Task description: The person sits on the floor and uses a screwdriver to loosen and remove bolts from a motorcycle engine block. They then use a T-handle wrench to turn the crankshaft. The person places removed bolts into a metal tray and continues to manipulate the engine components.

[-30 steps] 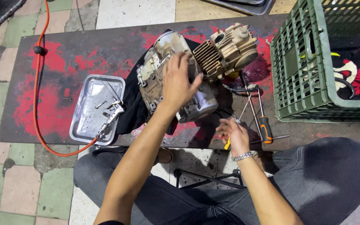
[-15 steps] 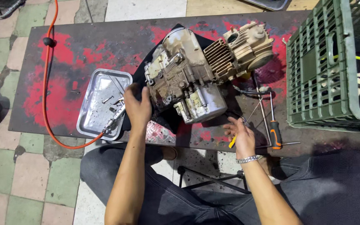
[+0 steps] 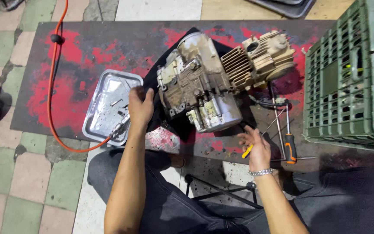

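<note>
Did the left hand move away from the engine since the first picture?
Yes. The left hand was on top of the engine; now it is off its left side, at the edge of the metal tray.

no screens or signs show. inside the green crate (image 3: 347, 86), at its right wall, lies something printed in black, red and white, perhaps a package or label; the slats hide too much to tell.
</note>
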